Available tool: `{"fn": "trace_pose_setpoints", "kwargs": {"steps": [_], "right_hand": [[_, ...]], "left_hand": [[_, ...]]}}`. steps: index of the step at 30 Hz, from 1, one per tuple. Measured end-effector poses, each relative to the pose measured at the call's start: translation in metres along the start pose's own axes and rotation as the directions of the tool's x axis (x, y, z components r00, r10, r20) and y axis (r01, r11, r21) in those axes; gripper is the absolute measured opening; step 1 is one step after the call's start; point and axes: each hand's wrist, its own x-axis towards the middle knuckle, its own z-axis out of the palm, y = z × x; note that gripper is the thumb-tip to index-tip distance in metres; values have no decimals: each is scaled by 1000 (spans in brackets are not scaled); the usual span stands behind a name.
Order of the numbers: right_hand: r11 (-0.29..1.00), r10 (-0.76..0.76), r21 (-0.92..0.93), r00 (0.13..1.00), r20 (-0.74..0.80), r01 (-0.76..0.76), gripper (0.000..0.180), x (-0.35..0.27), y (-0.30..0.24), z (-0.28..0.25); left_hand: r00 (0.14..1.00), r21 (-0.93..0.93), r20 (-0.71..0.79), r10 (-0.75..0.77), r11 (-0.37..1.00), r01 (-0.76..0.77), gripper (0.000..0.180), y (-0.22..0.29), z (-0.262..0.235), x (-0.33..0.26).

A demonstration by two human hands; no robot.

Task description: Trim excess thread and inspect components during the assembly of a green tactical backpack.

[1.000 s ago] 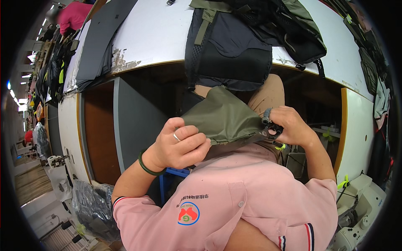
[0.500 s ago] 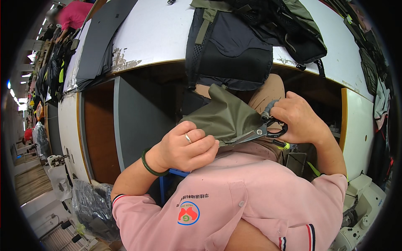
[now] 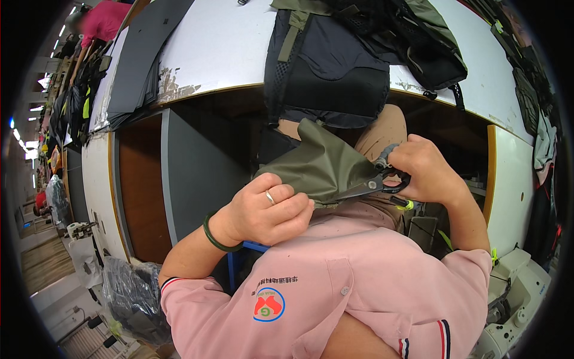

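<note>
A: Where are the edges, and how much room do the 2 hands have?

B: The white worktable ends in a curved front edge just above the hands, and below it sits a dark recess with a grey panel and a brown panel. The hands work in front of that recess, close over the lap and the pink shirt. A black and olive backpack hangs over the table edge, its lower part just above the olive fabric piece. To the right stands a white cabinet side, and a sewing machine sits at the lower right. So the space is tight above and to the right, more open to the left.

A: What does each hand have?

B: The left hand is clenched on the lower left edge of the fabric, a ring on 1 finger and a dark green band at the wrist. The right hand grips black scissors, whose blades point left onto the fabric's lower edge.

A: And the fabric itself?

B: Smooth, matte olive, folded to a peak, held between both hands, below the table edge and above the lap.
</note>
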Motion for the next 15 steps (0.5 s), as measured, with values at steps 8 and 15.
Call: {"fn": "trace_pose_setpoints", "kwargs": {"steps": [8,15], "right_hand": [[732,229,646,971,68,-218,32,13,-28,0],[734,87,668,993,80,-118,28,49,-52,16]], "left_hand": [[1000,11,16,-1,1000,1,16,-2,3,5],[999,-35,39,-15,999,16,12,-2,11,14]]}}
